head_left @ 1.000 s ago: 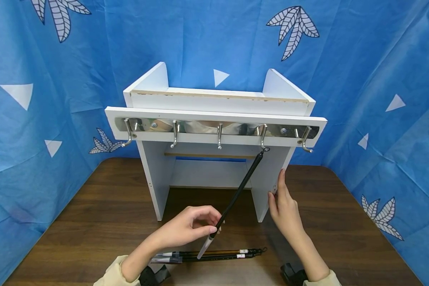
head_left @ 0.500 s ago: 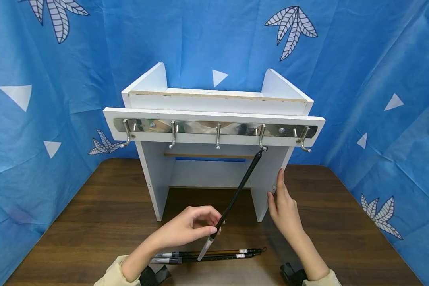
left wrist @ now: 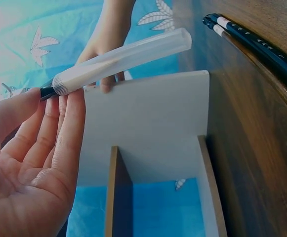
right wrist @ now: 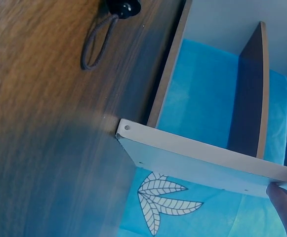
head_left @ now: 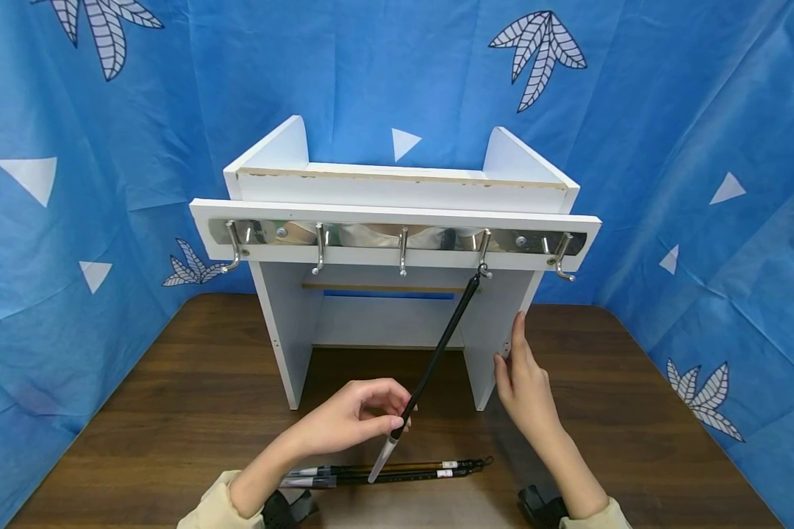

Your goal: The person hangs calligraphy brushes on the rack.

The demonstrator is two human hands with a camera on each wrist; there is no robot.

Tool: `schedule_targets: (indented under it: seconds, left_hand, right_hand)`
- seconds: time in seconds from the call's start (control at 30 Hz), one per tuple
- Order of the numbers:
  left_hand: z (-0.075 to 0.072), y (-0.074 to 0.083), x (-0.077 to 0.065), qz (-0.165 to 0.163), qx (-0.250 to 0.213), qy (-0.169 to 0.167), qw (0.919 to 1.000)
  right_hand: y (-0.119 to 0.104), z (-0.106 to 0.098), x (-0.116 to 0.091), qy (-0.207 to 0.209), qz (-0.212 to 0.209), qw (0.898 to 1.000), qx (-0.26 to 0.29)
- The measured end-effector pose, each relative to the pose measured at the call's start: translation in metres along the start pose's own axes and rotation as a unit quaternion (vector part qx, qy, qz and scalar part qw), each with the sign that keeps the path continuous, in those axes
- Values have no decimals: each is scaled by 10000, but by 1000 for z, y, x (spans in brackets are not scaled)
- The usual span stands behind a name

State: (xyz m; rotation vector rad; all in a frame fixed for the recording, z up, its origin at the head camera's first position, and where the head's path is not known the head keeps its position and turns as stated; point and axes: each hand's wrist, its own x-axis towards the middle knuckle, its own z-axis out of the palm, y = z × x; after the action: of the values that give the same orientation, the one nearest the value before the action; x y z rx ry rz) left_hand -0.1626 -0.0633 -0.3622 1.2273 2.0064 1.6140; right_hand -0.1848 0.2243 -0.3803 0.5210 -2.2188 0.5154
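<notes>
In the head view my left hand (head_left: 351,420) pinches a black calligraphy brush (head_left: 442,344) low on its handle, just above the clear plastic cap (left wrist: 123,60) over its tip. The brush slants up to the right. Its small cord loop (head_left: 482,270) overlaps the lower end of the fourth hook from the left (head_left: 484,246). My right hand (head_left: 529,386) holds the front edge of the right side panel of a white shelf (head_left: 503,316), thumb toward the inner side and index finger along the outer side.
A metal hook rail (head_left: 364,235) with several hooks crosses the shelf's front. More capped brushes (head_left: 397,477) lie on the brown wooden table (head_left: 139,411) in front of the shelf, below my left hand. A blue cloth (head_left: 397,73) hangs behind and at both sides.
The brush's loop has moved slightly left and up, from just right of the fourth hook's end onto it. My left hand has hardly shifted, and my right hand keeps its place.
</notes>
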Motion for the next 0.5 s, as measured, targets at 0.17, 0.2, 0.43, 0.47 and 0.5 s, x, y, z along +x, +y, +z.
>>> schedule_targets:
  seconds: [0.17,0.2,0.43,0.47,0.5]
  left_hand:
    - [0,-4,2,10,-14,4,10000]
    - [0,-4,2,7,-9,0,10000]
    - [1,-8,3,48,-22,0,10000]
    - [1,-8,4,53,-22,0,10000]
    - [1,-9,4,37,-16,13,10000]
  right_hand:
    - [0,1,0,-6,27,10000,7]
    - [0,1,-1,-4,28,10000,5]
    - [1,1,-1,18,4,10000,-24]
    - [1,1,-1,18,8,10000,-21]
    - [1,1,-1,16,14,10000,-20]
